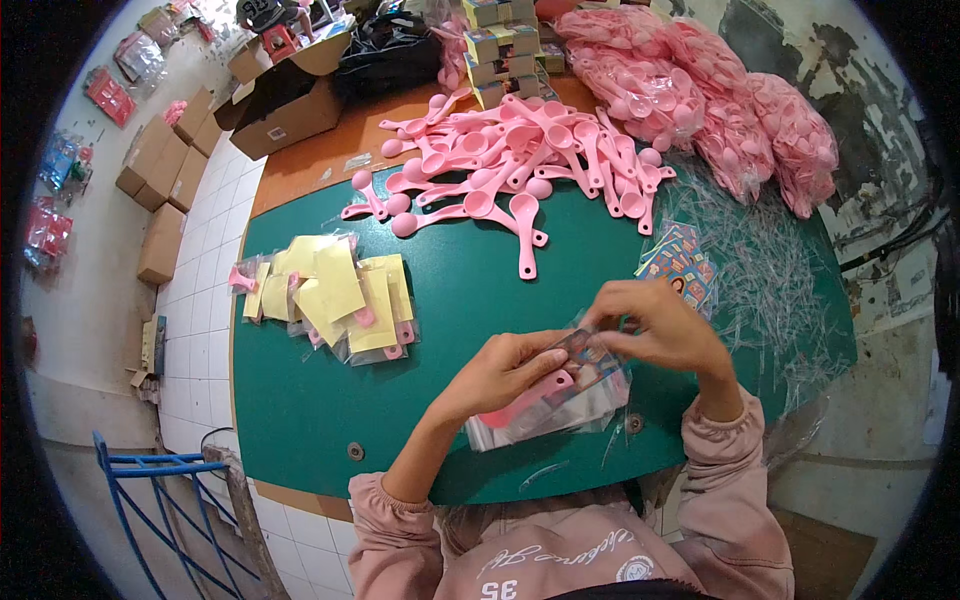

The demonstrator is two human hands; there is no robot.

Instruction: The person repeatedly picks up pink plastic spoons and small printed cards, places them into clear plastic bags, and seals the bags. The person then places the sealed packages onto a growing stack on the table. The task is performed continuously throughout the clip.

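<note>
My left hand (510, 370) lies over a clear plastic bag (530, 428), its thumb pressed on top. A pink measuring spoon (530, 397) shows in this bag, its holed handle end toward my right hand. A printed card (592, 362) is at the bag's far right end. There my right hand (645, 322) pinches the bag's edge beside the card; its fingertips are partly hidden. More clear bags (605, 402) are stacked under my hands. Just beyond my right hand, several colourful printed cards (682, 262) are fanned out on the green tabletop (450, 300).
Bagged spoons with yellow cards (335, 290) are piled at the left. Loose pink spoons (520, 150) heap at the back, below card stacks (500, 60). Large bags of spoons (720, 110) stand far right, above scattered clear plastic strips (770, 270). A blue metal frame (165, 470) stands lower left.
</note>
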